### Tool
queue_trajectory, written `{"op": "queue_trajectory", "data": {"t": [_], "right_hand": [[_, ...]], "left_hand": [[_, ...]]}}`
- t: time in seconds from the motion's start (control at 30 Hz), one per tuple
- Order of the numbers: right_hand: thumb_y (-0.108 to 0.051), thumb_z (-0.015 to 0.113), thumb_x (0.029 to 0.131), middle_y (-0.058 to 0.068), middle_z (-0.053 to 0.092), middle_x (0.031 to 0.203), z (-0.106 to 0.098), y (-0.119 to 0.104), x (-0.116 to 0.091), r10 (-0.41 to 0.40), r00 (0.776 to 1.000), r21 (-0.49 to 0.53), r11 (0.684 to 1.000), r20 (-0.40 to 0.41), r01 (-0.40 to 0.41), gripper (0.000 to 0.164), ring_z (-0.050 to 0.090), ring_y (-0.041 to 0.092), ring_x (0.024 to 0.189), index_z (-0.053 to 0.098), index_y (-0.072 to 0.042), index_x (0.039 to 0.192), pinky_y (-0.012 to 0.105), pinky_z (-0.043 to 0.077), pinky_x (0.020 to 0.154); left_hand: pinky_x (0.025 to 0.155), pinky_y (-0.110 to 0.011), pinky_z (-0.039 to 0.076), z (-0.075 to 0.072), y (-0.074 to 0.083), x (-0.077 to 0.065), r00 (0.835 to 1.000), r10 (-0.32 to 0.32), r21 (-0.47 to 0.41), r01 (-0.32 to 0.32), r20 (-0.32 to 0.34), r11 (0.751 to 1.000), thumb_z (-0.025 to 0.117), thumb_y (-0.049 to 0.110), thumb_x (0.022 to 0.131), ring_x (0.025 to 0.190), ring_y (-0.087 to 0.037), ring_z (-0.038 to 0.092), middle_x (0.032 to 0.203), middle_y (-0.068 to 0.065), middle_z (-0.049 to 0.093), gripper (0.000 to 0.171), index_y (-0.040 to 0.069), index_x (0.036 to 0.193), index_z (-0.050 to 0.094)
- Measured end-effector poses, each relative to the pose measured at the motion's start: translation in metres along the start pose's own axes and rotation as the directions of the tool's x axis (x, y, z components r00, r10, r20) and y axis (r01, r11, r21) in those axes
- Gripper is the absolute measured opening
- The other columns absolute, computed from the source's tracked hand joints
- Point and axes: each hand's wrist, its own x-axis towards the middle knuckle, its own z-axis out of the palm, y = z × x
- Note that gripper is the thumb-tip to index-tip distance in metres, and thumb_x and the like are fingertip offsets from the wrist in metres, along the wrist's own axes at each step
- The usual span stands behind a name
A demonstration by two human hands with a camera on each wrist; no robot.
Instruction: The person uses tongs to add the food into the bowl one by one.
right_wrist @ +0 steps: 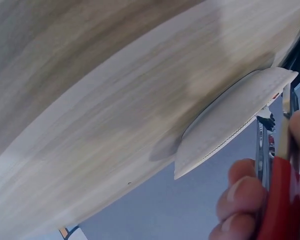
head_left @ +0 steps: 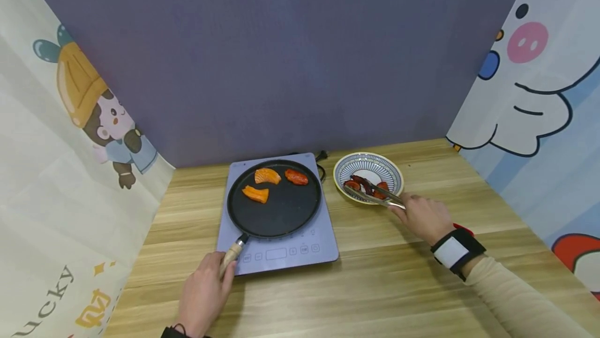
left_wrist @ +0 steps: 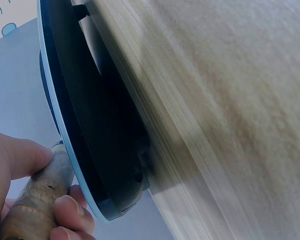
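My left hand (head_left: 204,287) grips the wooden handle (left_wrist: 36,200) of a flat black frying pan (head_left: 286,218), which sits on a light purple induction cooktop (head_left: 328,244). Two orange meat-like slices (head_left: 267,175) and one red piece (head_left: 296,176) lie toward the far side of the pan. To the right, my right hand (head_left: 427,217) holds metal tongs (head_left: 395,203) with a red grip (right_wrist: 282,200). The tong tips reach down into a patterned bowl (head_left: 344,163), among several dark red pieces (head_left: 352,185). Whether the tips pinch one, I cannot tell.
A wooden table (head_left: 375,286) carries everything. Behind it stands a plain purple-grey panel (head_left: 290,67), with cartoon-printed curtains (head_left: 42,161) at both sides. A black power cord (head_left: 322,163) runs behind the cooktop, between it and the bowl.
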Motion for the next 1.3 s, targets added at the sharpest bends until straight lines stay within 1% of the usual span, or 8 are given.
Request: {"op": "queue_trajectory", "data": {"t": [0.2,0.47,0.57,0.83,1.07,1.3], "right_hand": [[-0.046,0.064,0.088,0.003,0.050,0.057,0.001,-0.001,0.003,-0.010,1.000,0.001,1.000,-0.007,0.010,0.041,0.049,0.022,0.044,0.059,-0.005,0.083,0.041,0.033,0.038],[-0.047,0.060,0.091,0.003,0.052,0.058,0.001,-0.002,0.008,0.009,0.999,0.010,1.000,0.042,-0.009,0.043,0.050,0.020,0.045,0.062,-0.004,0.088,0.039,0.034,0.038],[-0.047,0.059,0.091,0.002,0.051,0.058,0.002,-0.002,0.011,0.018,0.999,0.014,1.000,0.045,-0.019,0.042,0.049,0.019,0.045,0.062,-0.005,0.086,0.039,0.034,0.038],[-0.047,0.062,0.090,0.005,0.054,0.060,0.006,-0.001,0.018,0.023,0.999,0.018,1.000,0.038,-0.023,0.041,0.053,0.025,0.047,0.058,-0.007,0.080,0.042,0.035,0.038],[-0.048,0.063,0.088,0.006,0.053,0.059,0.006,-0.002,0.022,0.020,0.999,0.004,1.000,0.040,-0.020,0.044,0.050,0.025,0.045,0.058,-0.006,0.079,0.043,0.035,0.038],[-0.048,0.062,0.089,0.007,0.053,0.059,0.005,-0.003,0.022,0.028,0.998,-0.011,1.000,0.063,-0.027,0.044,0.052,0.027,0.046,0.057,-0.006,0.078,0.044,0.035,0.038]], "left_hand": [[0.045,-0.031,0.035,0.000,0.000,0.000,1.000,0.002,-0.002,-0.002,-0.004,1.000,0.070,0.024,0.086,0.052,-0.012,0.043,0.077,-0.006,0.055,0.028,-0.001,0.099,0.064],[0.046,-0.030,0.034,-0.001,0.001,0.000,1.000,-0.001,-0.001,0.001,0.004,1.000,0.069,0.024,0.086,0.052,-0.012,0.042,0.077,-0.006,0.054,0.029,-0.001,0.099,0.064],[0.046,-0.030,0.034,-0.001,0.001,0.000,1.000,0.000,-0.002,0.000,0.005,1.000,0.069,0.024,0.086,0.052,-0.012,0.042,0.077,-0.006,0.054,0.028,-0.001,0.099,0.064],[0.045,-0.030,0.033,-0.001,0.001,0.001,1.000,-0.017,0.009,0.017,0.024,1.000,0.069,0.024,0.087,0.052,-0.013,0.042,0.078,-0.006,0.054,0.030,-0.001,0.101,0.064],[0.045,-0.030,0.033,0.000,0.000,0.001,1.000,0.002,0.006,-0.002,0.001,1.000,0.069,0.025,0.086,0.052,-0.013,0.042,0.077,-0.007,0.054,0.030,-0.001,0.100,0.064],[0.045,-0.030,0.032,0.000,0.000,0.000,1.000,-0.002,0.010,0.002,0.006,1.000,0.068,0.025,0.086,0.052,-0.013,0.041,0.076,-0.005,0.052,0.030,-0.001,0.100,0.064]]}}
